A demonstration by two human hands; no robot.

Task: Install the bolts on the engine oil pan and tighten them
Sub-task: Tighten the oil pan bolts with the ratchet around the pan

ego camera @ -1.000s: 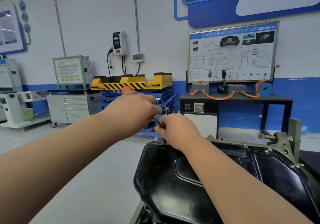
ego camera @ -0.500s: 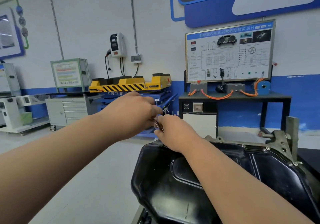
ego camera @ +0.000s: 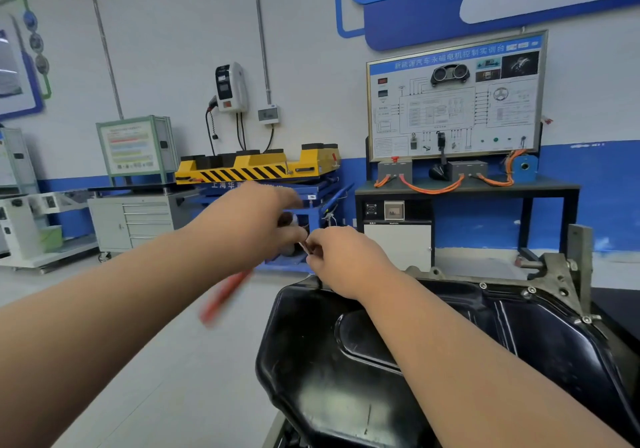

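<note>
1. The black engine oil pan [ego camera: 346,378] sits low at the right, its hollow side up, with several bolts [ego camera: 531,290] already seated along its far right rim.
2. The right hand [ego camera: 346,260] hovers over the pan's far left corner, fingertips pinching a small metal part [ego camera: 304,247]; what it is, I cannot tell.
3. The left hand [ego camera: 252,222] is blurred, its fingers curled round a red-handled tool [ego camera: 225,295] that slants down and left, meeting the right hand at the metal part.
4. Behind them, a wiring training board [ego camera: 453,97] stands on a dark table [ego camera: 554,188].
</note>
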